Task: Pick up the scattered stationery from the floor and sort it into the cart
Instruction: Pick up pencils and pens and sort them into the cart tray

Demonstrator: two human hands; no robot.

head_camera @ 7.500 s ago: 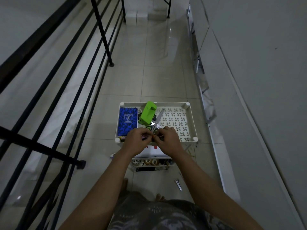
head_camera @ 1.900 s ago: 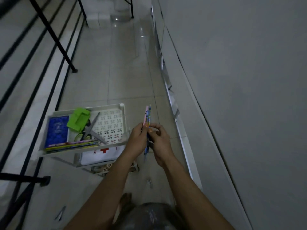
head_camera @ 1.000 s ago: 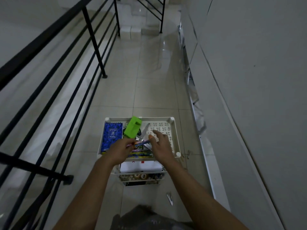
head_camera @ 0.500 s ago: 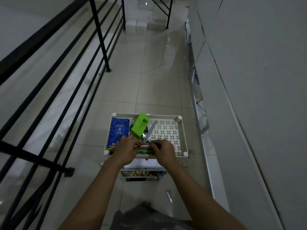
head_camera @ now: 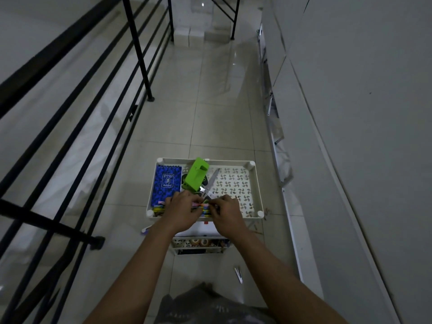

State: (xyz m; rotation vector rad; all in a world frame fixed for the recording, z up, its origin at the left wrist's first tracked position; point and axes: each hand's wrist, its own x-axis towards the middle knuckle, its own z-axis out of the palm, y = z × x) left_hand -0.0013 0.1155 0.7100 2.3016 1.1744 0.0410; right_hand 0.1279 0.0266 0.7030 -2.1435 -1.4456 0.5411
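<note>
Both hands [head_camera: 203, 212] have lowered the pencils [head_camera: 201, 205] into the cart [head_camera: 253, 183]

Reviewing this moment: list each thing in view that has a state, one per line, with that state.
left hand: fingers curled on the pencils
right hand: pinching the pencils
pencils: bundled along the top tray's near edge
scissors: blades open, lying in tray
blue notepad: closed, flat
green stapler: closed, tilted
top tray: right half bare
</note>
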